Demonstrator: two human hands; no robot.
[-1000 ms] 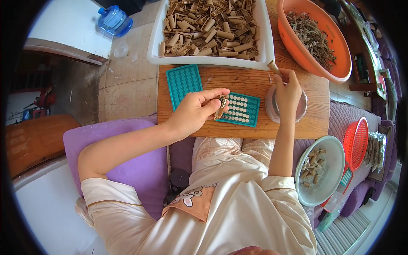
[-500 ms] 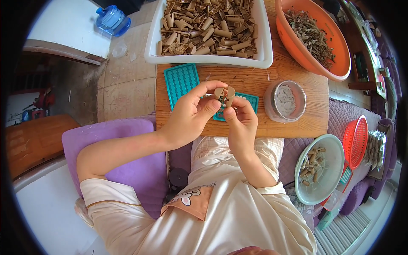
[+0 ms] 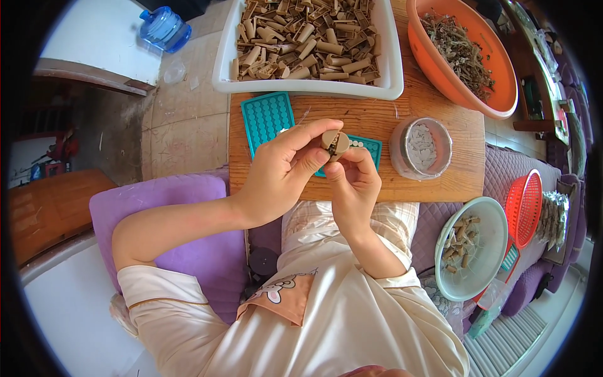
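Observation:
Above the table's near part, I hold a small tan plastic casing in two half-round pieces, ends toward me. My left hand (image 3: 281, 171) pinches the left casing half (image 3: 328, 137) between thumb and fingers. My right hand (image 3: 355, 188) grips the right casing half (image 3: 341, 146). The halves lie against each other, with a thin dark gap between them; what is inside is too small to make out. Behind my hands lie a teal tray with round pockets (image 3: 267, 119) and a second teal tray (image 3: 370, 149), partly hidden, with small white discs in it.
A white bin (image 3: 394, 88) full of tan casing halves stands at the back of the wooden table (image 3: 452, 182). Right of my hands is a clear tub (image 3: 402, 160) of white pieces. An orange basin (image 3: 433, 81) holds dried plant-like stuff. A pale green basin (image 3: 445, 276) with casings sits right.
The two casing halves have come together from a wider, angled gap to a narrow slit. My right hand has shifted slightly left toward my left hand.

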